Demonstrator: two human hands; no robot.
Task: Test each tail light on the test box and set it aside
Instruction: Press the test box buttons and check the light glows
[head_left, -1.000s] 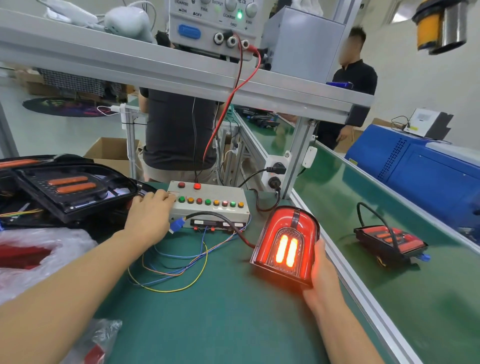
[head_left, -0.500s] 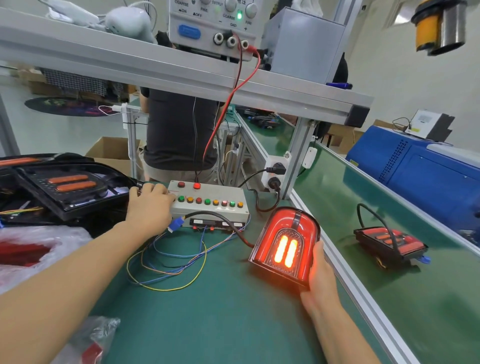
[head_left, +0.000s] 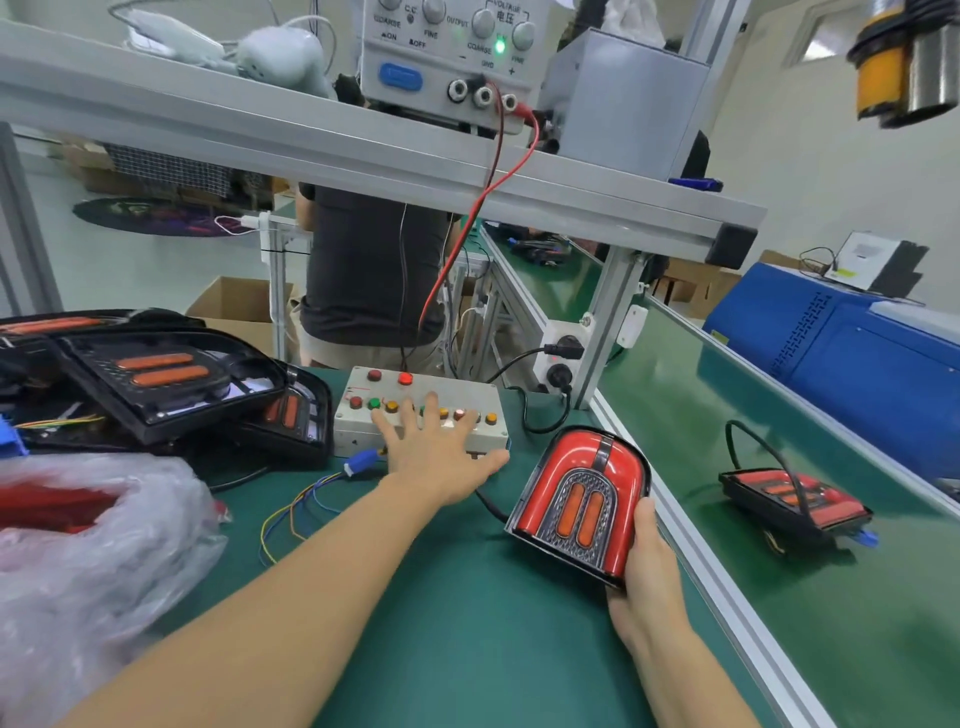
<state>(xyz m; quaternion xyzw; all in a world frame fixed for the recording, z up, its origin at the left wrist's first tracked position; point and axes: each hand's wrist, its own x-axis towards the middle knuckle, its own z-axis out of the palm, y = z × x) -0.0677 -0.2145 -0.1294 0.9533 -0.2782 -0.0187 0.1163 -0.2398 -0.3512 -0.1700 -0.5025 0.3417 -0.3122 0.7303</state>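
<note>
Red tail light (head_left: 582, 504) stands tilted, long axis upright, gripped at its lower right corner by the right hand (head_left: 647, 577), while the left hand (head_left: 441, 457), fingers spread wide, rests on the test box (head_left: 358, 431) just to its left.

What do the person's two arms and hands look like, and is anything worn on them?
Both forearms are bare as far as the picture shows: no sleeve, glove, watch, ring or bracelet is visible. The left hand and the right hand are bare too, with short nails where the fingers show. No markings or cables are on either arm. The upper arms are out of view, so a short sleeve cannot be ruled out.
</note>
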